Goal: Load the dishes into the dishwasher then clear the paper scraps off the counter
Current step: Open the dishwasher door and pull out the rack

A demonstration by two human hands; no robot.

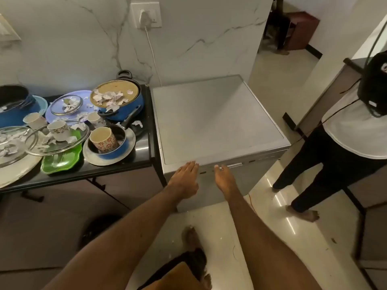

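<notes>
A grey dishwasher [213, 120] stands shut beside the black counter [117, 170]. My left hand [185, 181] and my right hand [224, 178] reach to the top front edge of its door, fingers straight, fingertips at the rim. On the counter sit dirty dishes: a blue pot [119, 99] full of paper scraps [109, 99], a floral mug [103, 139] in a small blue pan on a steel plate [129, 147], a green plate [59, 162], glass lids, and white cups [58, 130]. More paper scraps lie among them.
Another person [343, 143] in a white shirt and dark trousers stands to the right of the dishwasher on the glossy floor. A wall socket with a white cable [146, 19] is behind. My bare foot [194, 248] shows below. Cabinets run under the counter.
</notes>
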